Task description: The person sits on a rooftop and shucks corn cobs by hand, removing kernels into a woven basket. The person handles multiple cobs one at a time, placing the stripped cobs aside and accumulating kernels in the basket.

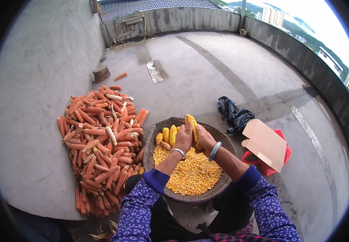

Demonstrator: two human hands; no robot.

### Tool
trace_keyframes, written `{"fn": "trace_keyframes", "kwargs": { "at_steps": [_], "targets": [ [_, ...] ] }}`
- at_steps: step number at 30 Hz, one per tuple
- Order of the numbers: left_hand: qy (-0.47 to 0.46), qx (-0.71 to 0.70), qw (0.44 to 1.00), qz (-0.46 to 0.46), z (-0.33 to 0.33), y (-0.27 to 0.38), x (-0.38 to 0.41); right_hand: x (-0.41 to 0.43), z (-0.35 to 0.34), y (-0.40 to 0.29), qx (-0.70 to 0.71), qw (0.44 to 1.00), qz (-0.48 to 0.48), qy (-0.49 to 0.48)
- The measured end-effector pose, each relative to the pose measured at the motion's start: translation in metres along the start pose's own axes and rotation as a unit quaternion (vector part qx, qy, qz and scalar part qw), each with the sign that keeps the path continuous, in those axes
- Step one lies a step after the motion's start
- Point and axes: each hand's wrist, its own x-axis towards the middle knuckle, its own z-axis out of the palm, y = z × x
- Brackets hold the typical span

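Observation:
Both of my hands are closed around one upright ear of yellow corn (193,128) above a round woven basket (189,198). My left hand (184,139) grips it from the left, and my right hand (205,139) holds its right side and lower part. Rows of kernels show on the ear between my hands. Beneath them, loose yellow corn kernels (192,178) lie in the basket. Several whole ears of corn (172,136) rest at the basket's left inner side. A silver bracelet circles my left wrist, and a pale bangle my right.
A large heap of reddish corn cobs (101,145) lies left of the basket, by the wall. Behind it stands a wood stump (101,74). To the right are a folded black umbrella (235,113) and a flat cardboard piece (266,143) on a red bag (287,152).

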Motion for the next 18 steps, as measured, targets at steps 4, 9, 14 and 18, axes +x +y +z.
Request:
{"fn": "trace_keyframes", "kwargs": {
  "at_steps": [4,9,14,18],
  "targets": [
    [-0.002,0.053,0.999,0.001,0.003,0.001,-0.004,0.001,-0.005,0.005,-0.032,0.999,-0.024,0.002],
    [0.039,0.041,0.998,0.016,0.007,-0.002,-0.006,0.013,-0.001,0.018,-0.059,0.992,-0.102,0.04],
    [0.071,-0.069,0.995,0.026,0.004,-0.014,0.004,0.0,0.003,-0.001,-0.008,0.999,-0.043,-0.018],
    [0.017,-0.142,0.988,-0.065,-0.007,0.012,0.012,0.013,-0.009,0.021,-0.034,0.988,-0.15,-0.025]
  ]
}}
